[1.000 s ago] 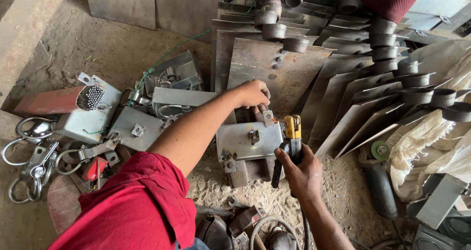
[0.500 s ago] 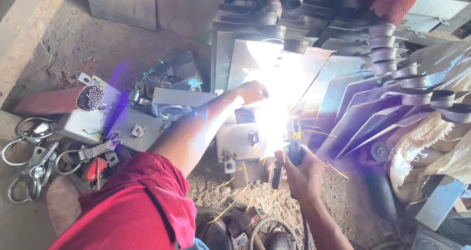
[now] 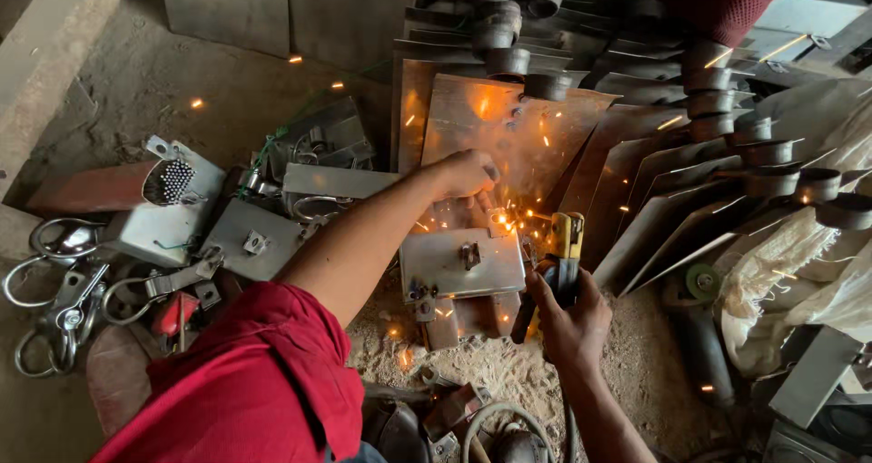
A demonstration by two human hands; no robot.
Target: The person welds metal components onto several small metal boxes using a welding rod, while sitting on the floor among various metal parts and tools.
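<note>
Red cloth of our sleeve (image 3: 245,381) fills the near corner, and it hides part of the ground under our left arm. Just past it, our right hand (image 3: 568,322) is wrapped around a welding electrode holder (image 3: 565,245) with a yellow head; the rod itself is too thin and too bright to make out. Our left hand (image 3: 465,174) reaches further, curled with its fingers down on the far edge of a small steel plate assembly (image 3: 463,263). What the fingers pinch, we cannot tell, because glowing sparks cover that spot. The assembly lies on sandy, dusty ground (image 3: 636,372), between our 2 hands.

To the left, a red tube (image 3: 113,186) lies open at its end, and thin welding rods (image 3: 174,181) show inside it. Beside it are steel clamps (image 3: 54,281) and a square metal box (image 3: 250,240).

Further away, many cut steel sheets with short pipe pieces (image 3: 727,118) lean in rows; their upper parts are cut off by the frame. White sacking (image 3: 799,263) lies at the right.
</note>
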